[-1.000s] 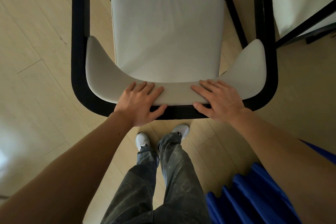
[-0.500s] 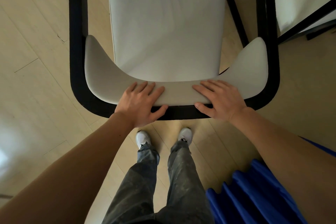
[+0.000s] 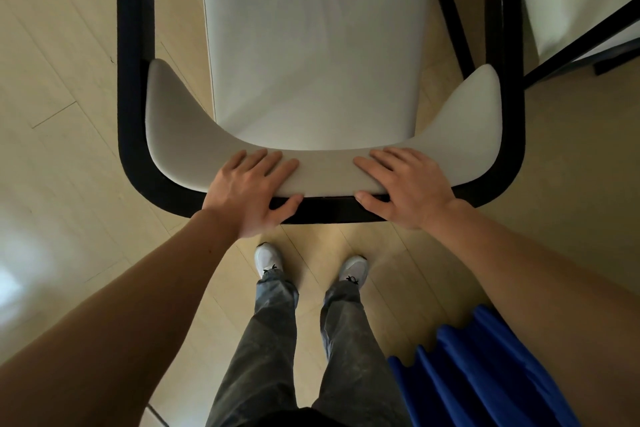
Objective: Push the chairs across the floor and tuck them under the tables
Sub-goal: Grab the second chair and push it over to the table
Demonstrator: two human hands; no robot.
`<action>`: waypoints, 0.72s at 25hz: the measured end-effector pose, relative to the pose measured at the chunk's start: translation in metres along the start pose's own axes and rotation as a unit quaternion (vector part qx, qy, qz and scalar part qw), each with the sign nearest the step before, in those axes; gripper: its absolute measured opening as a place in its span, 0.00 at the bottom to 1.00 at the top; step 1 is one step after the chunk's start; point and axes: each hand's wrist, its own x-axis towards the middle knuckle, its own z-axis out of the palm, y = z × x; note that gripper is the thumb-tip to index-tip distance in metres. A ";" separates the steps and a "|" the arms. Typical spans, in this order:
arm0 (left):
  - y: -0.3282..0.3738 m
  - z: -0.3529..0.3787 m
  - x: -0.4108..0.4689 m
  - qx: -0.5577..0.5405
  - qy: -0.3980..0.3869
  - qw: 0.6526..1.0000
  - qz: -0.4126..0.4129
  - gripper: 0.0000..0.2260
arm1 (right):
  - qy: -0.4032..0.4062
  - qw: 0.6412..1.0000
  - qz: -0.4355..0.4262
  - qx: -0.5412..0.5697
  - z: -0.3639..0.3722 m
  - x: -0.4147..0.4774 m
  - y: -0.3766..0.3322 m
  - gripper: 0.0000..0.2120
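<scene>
A chair (image 3: 311, 45) with a black curved frame, a pale grey seat and a pale padded backrest stands right below me, seen from above. My left hand (image 3: 251, 192) grips the top of the backrest left of its middle, fingers over the pad and thumb on the black rail. My right hand (image 3: 403, 185) holds the same backrest right of its middle in the same way. The chair's front edge runs out of view at the top. No table top is visible.
A second chair (image 3: 581, 10) with black bars and a pale seat stands close on the right, at the top corner. My feet (image 3: 270, 258) stand on the light wooden floor (image 3: 62, 114) just behind the chair. Blue cloth (image 3: 485, 374) hangs at lower right.
The chair has slid slightly forward, away from me, with both hands staying on the backrest. My feet have stepped after it, from staggered to side by side.
</scene>
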 end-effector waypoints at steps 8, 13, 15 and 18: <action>0.028 -0.003 0.012 -0.006 0.024 1.000 -0.017 0.28 | -0.005 1.000 -0.018 -0.004 -0.011 -0.003 0.030 0.32; 0.038 -0.010 0.036 -0.005 0.019 0.999 -0.033 0.29 | -0.016 0.999 -0.030 -0.014 -0.024 0.011 0.059 0.33; 0.043 -0.012 0.046 -0.007 0.018 0.999 -0.033 0.29 | -0.024 0.999 -0.032 -0.015 -0.028 0.015 0.073 0.33; 0.049 -0.015 0.058 -0.006 0.018 0.999 -0.044 0.30 | -0.031 0.999 -0.040 -0.015 -0.034 0.022 0.087 0.33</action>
